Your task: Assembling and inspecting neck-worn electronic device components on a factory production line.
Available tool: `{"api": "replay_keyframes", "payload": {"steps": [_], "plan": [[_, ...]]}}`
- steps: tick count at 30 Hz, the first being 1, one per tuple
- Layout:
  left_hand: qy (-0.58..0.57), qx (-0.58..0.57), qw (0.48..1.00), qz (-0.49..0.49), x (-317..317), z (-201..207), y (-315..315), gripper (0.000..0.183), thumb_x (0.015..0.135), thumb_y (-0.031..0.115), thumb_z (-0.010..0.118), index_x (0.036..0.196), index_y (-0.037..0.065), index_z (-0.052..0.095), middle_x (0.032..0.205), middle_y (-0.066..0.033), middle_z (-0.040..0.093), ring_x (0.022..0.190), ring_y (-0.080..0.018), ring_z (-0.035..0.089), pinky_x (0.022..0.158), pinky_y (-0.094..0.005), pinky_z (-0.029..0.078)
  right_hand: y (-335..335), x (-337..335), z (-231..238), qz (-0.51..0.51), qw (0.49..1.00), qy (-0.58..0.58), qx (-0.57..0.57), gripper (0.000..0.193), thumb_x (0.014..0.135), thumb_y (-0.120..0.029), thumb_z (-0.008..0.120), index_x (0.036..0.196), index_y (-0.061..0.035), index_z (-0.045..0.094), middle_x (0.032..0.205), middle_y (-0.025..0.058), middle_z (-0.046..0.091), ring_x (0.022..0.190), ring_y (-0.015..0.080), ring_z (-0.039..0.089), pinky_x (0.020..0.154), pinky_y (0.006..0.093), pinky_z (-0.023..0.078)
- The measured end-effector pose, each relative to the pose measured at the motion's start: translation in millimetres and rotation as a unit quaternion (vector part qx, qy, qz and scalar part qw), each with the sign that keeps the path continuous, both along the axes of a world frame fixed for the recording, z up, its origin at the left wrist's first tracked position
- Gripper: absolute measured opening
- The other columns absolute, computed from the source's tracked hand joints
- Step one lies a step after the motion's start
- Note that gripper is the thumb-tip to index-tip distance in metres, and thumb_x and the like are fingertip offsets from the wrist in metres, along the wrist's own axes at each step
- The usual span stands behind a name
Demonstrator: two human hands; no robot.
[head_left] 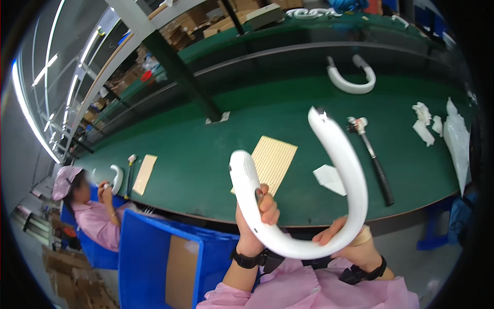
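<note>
A white U-shaped neck fan (355,188) is held up in front of me, its two ends pointing away over the table edge. My left hand (257,216) wraps round its left arm, just below a finely perforated grille. The lower right of the curve rests in my right hand (355,242), fingers closed against it. Behind the fan lies a ribbed cream pad (275,159), and a white piece of paper (329,178) lies inside the curve. To the right is a hammer (378,170) with a black handle.
A second neck fan (355,85) lies farther back on the green table (206,159). Crumpled white scraps (423,123) and a white bag (456,141) are at the right. Blue bins (159,252) stand at the left, near a seated co-worker (92,216) in pink. A post (180,77) rises from the table.
</note>
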State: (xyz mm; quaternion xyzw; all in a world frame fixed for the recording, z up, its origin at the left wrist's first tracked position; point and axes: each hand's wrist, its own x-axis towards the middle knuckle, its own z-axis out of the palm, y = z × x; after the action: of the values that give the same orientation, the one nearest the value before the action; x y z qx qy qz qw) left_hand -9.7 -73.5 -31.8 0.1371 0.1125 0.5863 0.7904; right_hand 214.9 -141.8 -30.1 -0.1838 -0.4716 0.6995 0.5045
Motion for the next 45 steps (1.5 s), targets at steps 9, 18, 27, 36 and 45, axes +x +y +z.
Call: {"api": "replay_keyframes", "payload": {"steps": [9,18,27,36,45], "plan": [[0.646,0.088,0.687,0.321,-29,-58,8,0.028,0.094,0.014,0.043,0.085,-0.007,0.060,0.065,-0.0100,0.063,0.059,-0.0123,0.059,0.057,-0.0223,0.046,56,37,75,-0.021,0.885,-0.412,0.214,0.045,0.080,-0.006,0.064,0.120,0.0039,0.046,0.102,0.0174,0.062,0.091,0.0256,0.062,0.080,0.0328,0.048],[0.694,0.019,0.660,0.287,-24,-49,13,0.025,0.092,0.010,0.046,0.079,-0.004,0.062,0.052,-0.0059,0.057,0.045,-0.0081,0.051,0.043,-0.0215,0.039,291,40,45,-0.143,0.519,-0.660,0.523,0.044,0.066,0.000,0.057,0.109,0.0061,0.050,0.087,0.0174,0.060,0.076,0.0305,0.060,0.067,0.0384,0.048],[0.776,-0.035,0.558,0.292,-28,-57,6,0.016,0.086,0.011,0.053,0.078,0.003,0.064,0.052,-0.0063,0.055,0.041,-0.0109,0.050,0.042,-0.0257,0.039,441,17,-39,-0.132,0.523,-0.711,0.450,0.036,0.066,0.004,0.055,0.102,-0.0004,0.053,0.090,0.0161,0.062,0.080,0.0310,0.062,0.072,0.0398,0.048],[0.712,-0.093,0.650,0.249,-35,-42,7,0.017,0.083,0.014,0.053,0.092,0.002,0.060,0.070,-0.0111,0.063,0.061,-0.0195,0.062,0.057,-0.0313,0.048,330,41,82,0.121,0.673,-0.649,0.334,0.058,0.074,0.000,0.060,0.129,-0.0068,0.042,0.120,0.0188,0.052,0.113,0.0362,0.047,0.097,0.0424,0.037],[0.499,-0.317,0.793,0.143,-101,-21,-250,0.045,0.090,0.043,0.049,0.088,0.000,0.064,0.075,-0.0050,0.064,0.065,-0.0128,0.059,0.057,-0.0246,0.047,144,-59,56,0.189,0.809,-0.556,-0.012,0.040,0.083,-0.008,0.053,0.121,0.0017,0.049,0.089,0.0101,0.064,0.081,0.0164,0.061,0.064,0.0253,0.048]]}}
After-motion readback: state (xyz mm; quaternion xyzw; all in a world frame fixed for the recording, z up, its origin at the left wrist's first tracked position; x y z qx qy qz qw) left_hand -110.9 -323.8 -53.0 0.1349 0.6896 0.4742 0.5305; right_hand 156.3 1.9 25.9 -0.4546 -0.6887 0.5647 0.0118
